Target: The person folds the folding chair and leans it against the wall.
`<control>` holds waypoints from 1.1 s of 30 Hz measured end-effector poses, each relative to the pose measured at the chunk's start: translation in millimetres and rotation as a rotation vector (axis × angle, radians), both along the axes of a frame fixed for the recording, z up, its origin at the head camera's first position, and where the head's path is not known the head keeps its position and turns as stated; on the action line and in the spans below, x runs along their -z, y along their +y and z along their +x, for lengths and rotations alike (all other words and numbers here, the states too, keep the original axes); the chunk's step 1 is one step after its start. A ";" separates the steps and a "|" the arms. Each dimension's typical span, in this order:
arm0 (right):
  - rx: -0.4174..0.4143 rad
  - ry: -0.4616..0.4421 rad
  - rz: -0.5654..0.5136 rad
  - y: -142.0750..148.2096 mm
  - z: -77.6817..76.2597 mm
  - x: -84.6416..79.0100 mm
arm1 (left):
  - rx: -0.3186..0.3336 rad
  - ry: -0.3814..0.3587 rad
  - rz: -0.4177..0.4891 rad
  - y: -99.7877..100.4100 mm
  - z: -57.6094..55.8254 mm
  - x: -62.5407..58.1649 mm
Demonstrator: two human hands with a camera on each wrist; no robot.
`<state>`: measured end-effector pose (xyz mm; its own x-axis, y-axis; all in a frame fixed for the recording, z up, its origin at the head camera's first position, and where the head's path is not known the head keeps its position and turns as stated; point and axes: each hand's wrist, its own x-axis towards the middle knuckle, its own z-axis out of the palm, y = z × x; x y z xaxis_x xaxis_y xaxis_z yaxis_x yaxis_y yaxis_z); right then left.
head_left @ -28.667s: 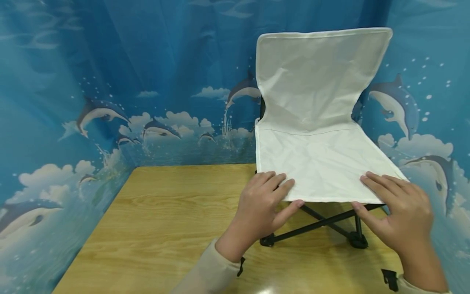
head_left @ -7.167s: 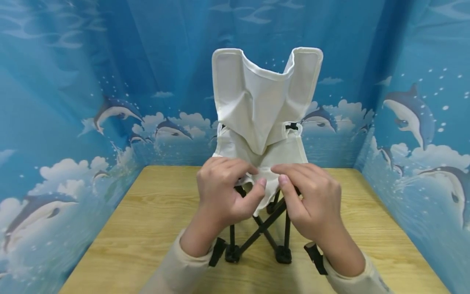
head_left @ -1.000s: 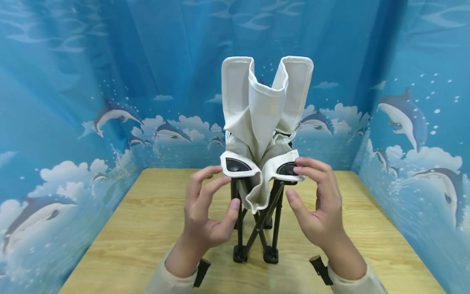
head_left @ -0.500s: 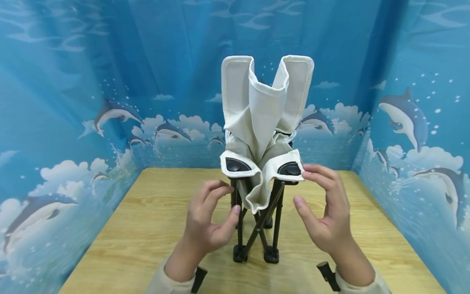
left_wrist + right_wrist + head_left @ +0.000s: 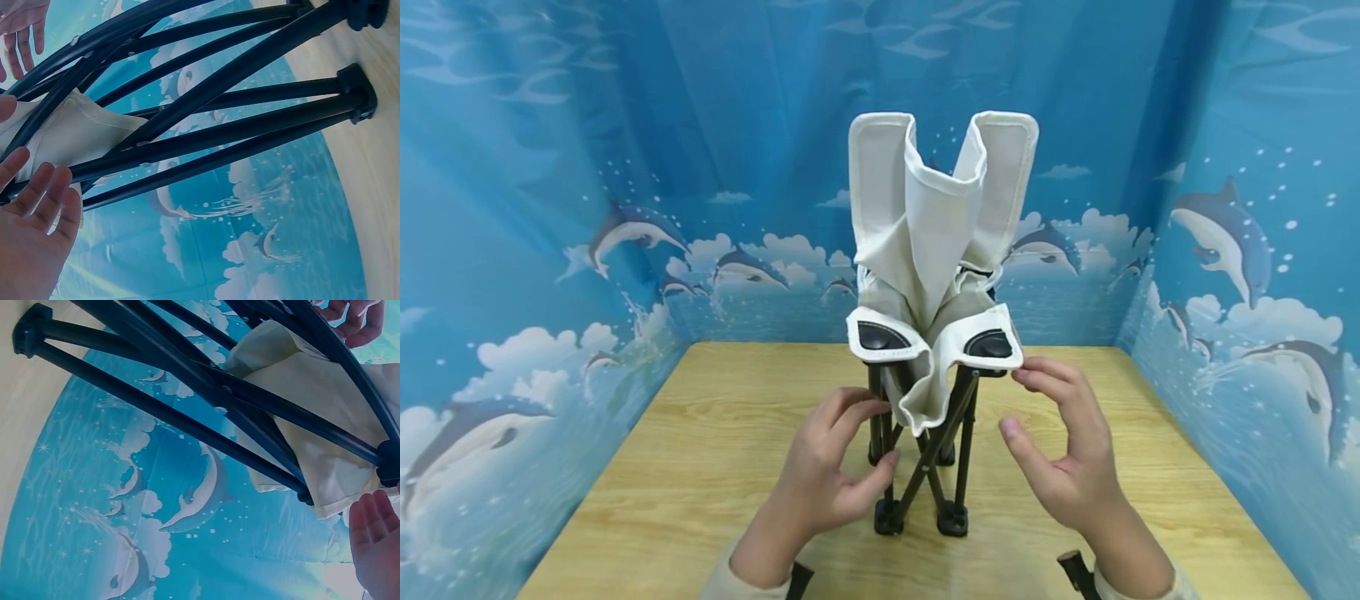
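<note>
A folding chair [image 5: 943,196] with white fabric and black metal legs stands partly collapsed, its seat cloth sagging in the middle between two black corner patches. My left hand [image 5: 827,467] is beside the left front legs, fingers relaxed and apart, fingertips right at a leg tube in the head view. Loosely bent fingers of my right hand [image 5: 1071,446] are just below the seat's right front corner, thumb spread away. In the left wrist view my left hand [image 5: 37,231] lies under the black leg tubes [image 5: 219,94]. My right hand [image 5: 378,544] shows near the cloth in the right wrist view.
The chair's feet [image 5: 952,521] rest on a wood-grain tabletop [image 5: 700,467]. Blue curtains [image 5: 752,125] printed with dolphins close off the back and both sides. Black straps [image 5: 1078,575] sit at the sleeve cuffs.
Earlier the chair stood spread wide; its sides have come together and the cloth has folded. Over the last second both hands have slid down from the seat's front corners, the left one farther.
</note>
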<state>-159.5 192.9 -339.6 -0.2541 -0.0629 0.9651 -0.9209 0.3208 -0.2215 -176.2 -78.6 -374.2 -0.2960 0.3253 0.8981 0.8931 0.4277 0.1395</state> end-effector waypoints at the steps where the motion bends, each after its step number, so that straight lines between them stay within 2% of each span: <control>1: 0.002 -0.017 0.014 1.0 -0.3 2.6 | 0.000 -0.008 -0.003 -0.6 -0.1 1.6; 8: 0.017 -0.124 0.103 8.0 -2.2 19.1 | -0.019 -0.063 -0.037 -3.8 -0.1 11.1; 13: 0.074 -0.208 0.147 10.3 -2.6 27.6 | -0.037 -0.145 -0.084 -7.4 1.0 16.9; 19: 0.135 -0.268 0.186 11.2 -1.5 35.9 | -0.068 -0.215 -0.145 -11.5 1.5 22.9; 26: 0.200 -0.426 0.279 12.9 3.1 46.0 | -0.100 -0.278 -0.190 -12.9 1.3 27.7; 30: 0.247 -0.484 0.341 12.6 4.8 50.3 | -0.113 -0.300 -0.210 -14.1 0.9 30.5; 33: 0.252 -0.503 0.374 11.7 4.6 52.2 | -0.119 -0.299 -0.223 -14.8 0.1 33.1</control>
